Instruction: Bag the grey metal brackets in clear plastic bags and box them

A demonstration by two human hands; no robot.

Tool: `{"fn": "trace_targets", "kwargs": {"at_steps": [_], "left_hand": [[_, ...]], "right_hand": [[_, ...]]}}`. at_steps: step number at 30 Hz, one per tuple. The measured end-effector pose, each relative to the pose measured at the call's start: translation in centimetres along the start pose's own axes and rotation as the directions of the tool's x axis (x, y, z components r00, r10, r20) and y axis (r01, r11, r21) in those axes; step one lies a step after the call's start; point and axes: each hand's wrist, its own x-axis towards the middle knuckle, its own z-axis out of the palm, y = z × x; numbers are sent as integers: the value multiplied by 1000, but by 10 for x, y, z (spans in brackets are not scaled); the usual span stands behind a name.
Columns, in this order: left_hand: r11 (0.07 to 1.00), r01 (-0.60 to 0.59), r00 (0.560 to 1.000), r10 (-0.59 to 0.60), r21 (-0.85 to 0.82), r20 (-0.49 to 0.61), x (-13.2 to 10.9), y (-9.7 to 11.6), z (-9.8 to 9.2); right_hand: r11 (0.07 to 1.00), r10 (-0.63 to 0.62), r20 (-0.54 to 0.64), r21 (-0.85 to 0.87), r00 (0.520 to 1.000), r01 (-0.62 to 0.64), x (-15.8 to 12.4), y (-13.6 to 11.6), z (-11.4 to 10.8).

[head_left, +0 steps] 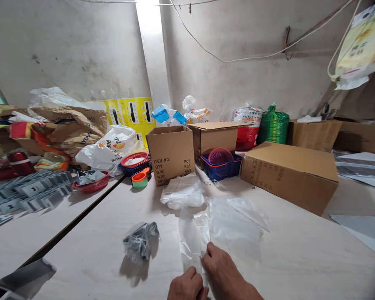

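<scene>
My left hand (186, 286) and my right hand (221, 271) are close together at the bottom of the view, both pinching the lower end of a clear plastic bag (192, 235) on the pale tabletop (268, 258). The bag's upper part lies flat and overlaps a wider clear plastic sheet (234, 221). Further up sits a crumpled clear plastic bag (183, 192). To the left of my hands lies a clear bag wrapped around dark metal parts (140, 241). My fingers partly hide the bag's lower end.
Cardboard boxes (170, 154) stand along the table's back, beside a blue basket (221, 166) holding a red mesh dish. A neighbouring table on the left bears stacked grey metal brackets (28, 191) and a red tray (92, 182). A dark gap separates the tables.
</scene>
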Motion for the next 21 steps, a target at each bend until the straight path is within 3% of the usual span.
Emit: {"fn": "trace_targets", "kwargs": {"at_steps": [4,6,9,12,15,17,21], "left_hand": [[1000,-9,999,8,-13,-35,2,6,-5],[998,-34,998,32,-52,-52,1,13,-17],[980,-115,987,94,-160,-133,-7,23,-52],[963,-145,941,64,-226,-332,-28,17,-99],[987,29,819,-113,-157,-562,-61,-19,-134],[973,220,696,-202,-63,-689,-87,-58,-144],[773,628,508,-323,87,-798,-137,-145,-143]], "right_hand": [[1000,-3,-14,-21,1000,2,0,0,0],[1000,-10,-33,-29,999,9,-2,0,0],[999,-51,-58,-16,997,50,-6,0,1],[996,-91,-38,21,995,91,-10,2,1],[993,-113,-19,33,993,114,-12,8,4],[989,-140,-26,50,990,141,-13,12,10],[982,-174,-30,65,984,176,-16,21,21]]}}
